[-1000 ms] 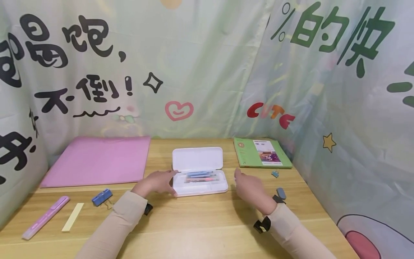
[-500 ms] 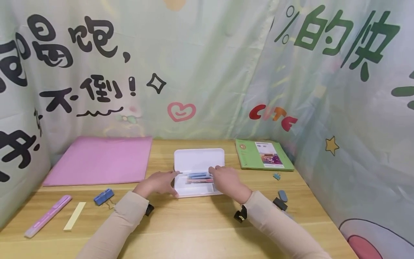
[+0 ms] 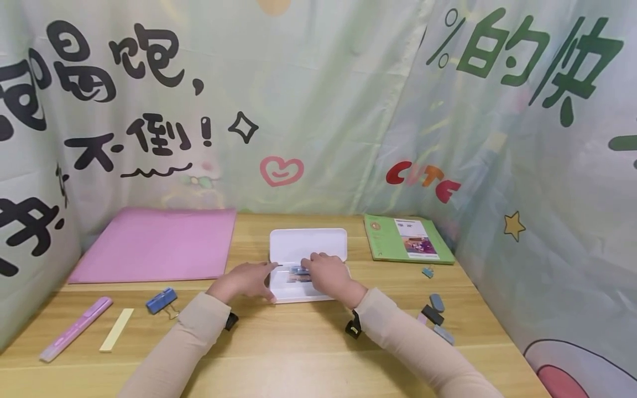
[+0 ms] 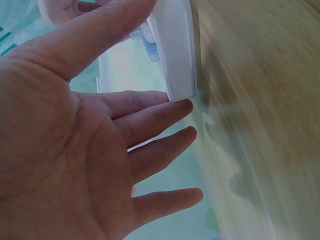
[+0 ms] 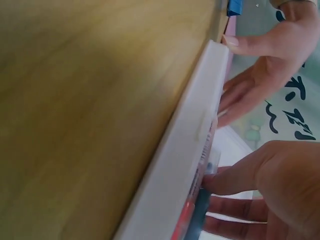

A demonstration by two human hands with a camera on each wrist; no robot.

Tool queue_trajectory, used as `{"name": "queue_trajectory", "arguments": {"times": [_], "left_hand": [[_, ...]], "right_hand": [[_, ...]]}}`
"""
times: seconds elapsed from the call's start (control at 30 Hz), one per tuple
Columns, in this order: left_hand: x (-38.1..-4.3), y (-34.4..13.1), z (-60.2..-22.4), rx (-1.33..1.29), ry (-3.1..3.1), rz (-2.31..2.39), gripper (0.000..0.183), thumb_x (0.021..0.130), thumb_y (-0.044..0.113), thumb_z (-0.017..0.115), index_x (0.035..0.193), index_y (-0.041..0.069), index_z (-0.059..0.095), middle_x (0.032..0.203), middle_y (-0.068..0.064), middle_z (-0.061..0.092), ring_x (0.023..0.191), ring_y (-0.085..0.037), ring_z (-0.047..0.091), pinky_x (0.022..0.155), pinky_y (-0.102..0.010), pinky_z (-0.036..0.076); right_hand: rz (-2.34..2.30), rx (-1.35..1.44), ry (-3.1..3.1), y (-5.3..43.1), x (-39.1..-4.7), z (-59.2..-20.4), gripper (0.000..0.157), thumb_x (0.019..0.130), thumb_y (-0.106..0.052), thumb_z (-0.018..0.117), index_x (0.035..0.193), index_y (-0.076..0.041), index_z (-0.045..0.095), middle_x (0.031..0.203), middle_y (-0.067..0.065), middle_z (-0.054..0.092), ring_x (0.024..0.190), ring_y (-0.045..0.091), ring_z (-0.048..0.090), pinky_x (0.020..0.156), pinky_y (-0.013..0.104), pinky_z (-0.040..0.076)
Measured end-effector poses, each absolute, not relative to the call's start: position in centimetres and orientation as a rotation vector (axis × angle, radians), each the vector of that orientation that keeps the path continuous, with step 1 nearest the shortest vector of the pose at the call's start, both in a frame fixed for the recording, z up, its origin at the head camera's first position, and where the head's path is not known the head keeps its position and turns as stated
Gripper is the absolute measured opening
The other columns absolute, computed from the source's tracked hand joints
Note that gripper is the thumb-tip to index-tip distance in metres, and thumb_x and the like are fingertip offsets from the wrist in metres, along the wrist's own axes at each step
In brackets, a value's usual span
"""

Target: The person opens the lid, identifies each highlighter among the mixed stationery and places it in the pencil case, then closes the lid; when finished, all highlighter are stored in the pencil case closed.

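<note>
An open white pencil case (image 3: 292, 292) lies on the table with its lid (image 3: 308, 243) raised at the back. My left hand (image 3: 245, 281) holds the case's left end, thumb at the front corner and index and middle fingertips at the back one; the other fingers stretch free in the left wrist view. Inside the case lie several blue and pinkish pens (image 3: 298, 275). Over its right part, my right hand (image 3: 329, 275) has its thumb (image 5: 227, 180) and fingers at a dark teal pen (image 5: 198, 215), beside a red-tinted one. The hand hides the pens' right ends.
Left lie a pink folder (image 3: 159, 246), blue binder clip (image 3: 161, 300), pale yellow strip (image 3: 116, 330) and pink pen-shaped stick (image 3: 76, 330). Right are a green book (image 3: 385, 240), small teal clip (image 3: 428, 272) and several small blocks (image 3: 437, 302). Printed curtains (image 3: 328, 110) enclose the table.
My right hand has moved left from beside the case to over the pens inside it. The left hand keeps its hold on the case's left end.
</note>
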State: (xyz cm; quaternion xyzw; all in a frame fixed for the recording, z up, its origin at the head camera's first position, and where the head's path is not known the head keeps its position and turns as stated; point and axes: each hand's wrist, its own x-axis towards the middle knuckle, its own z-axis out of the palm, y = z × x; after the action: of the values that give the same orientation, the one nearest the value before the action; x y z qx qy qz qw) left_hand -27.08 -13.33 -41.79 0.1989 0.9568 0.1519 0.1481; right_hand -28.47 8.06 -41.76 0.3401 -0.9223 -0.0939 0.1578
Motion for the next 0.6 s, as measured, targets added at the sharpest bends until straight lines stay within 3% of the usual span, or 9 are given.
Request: {"name": "queue_trajectory", "arguments": {"times": [0.43, 0.6], "left_hand": [[-27.0, -13.5, -41.6, 0.565, 2.755, 0.428, 0.089, 0.064, 0.049, 0.068, 0.136, 0.013, 0.03, 0.134, -0.017, 0.032, 0.115, -0.039, 0.035, 0.098, -0.053, 0.015], [-27.1, -13.5, -42.1, 0.585, 2.77, 0.417, 0.088, 0.065, 0.051, 0.067, 0.136, 0.015, 0.03, 0.135, -0.018, 0.03, 0.12, -0.034, 0.03, 0.098, -0.053, 0.012]], "right_hand": [[-0.223, 0.998, -2.581, 8.3, -28.9, -42.1, 0.023, 0.076, -0.01, 0.056, 0.096, -0.019, 0.063, 0.085, -0.001, 0.053, 0.07, 0.013, 0.049, 0.046, 0.026, 0.042], [-0.042, 0.924, -2.506, 9.5, -30.4, -41.3, 0.03, 0.071, -0.006, 0.056, 0.099, -0.014, 0.062, 0.096, 0.003, 0.053, 0.084, 0.017, 0.048, 0.067, 0.026, 0.044]]}}
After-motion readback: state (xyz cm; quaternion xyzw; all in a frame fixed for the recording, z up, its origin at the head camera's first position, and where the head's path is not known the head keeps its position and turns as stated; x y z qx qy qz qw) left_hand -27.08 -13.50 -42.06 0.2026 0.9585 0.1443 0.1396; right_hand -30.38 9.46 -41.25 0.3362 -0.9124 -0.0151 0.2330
